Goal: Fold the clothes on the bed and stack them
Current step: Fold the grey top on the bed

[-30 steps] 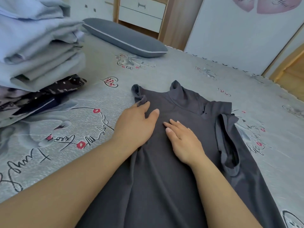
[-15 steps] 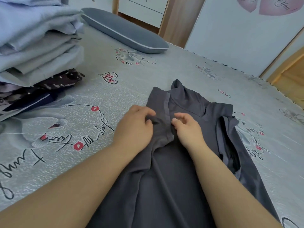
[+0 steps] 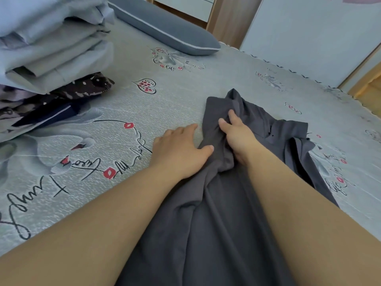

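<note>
Your right hand point(image 3: 237, 137) grips a bunched fold of the dark grey garment point(image 3: 226, 213) near its collar, fingers curled into the cloth, while your left hand point(image 3: 181, 147) lies flat with straight fingers on the bed sheet point(image 3: 175, 96) just beside the garment's left edge, its thumb touching the fabric. The garment runs from the collar down between your forearms (its right sleeve lies crumpled off to the right). At the upper left a stack of folded clothes point(image 3: 51, 42) sits on the sheet, pale blue pieces over dark patterned ones, and a grey pillow point(image 3: 165, 27) lies beyond it.
</note>
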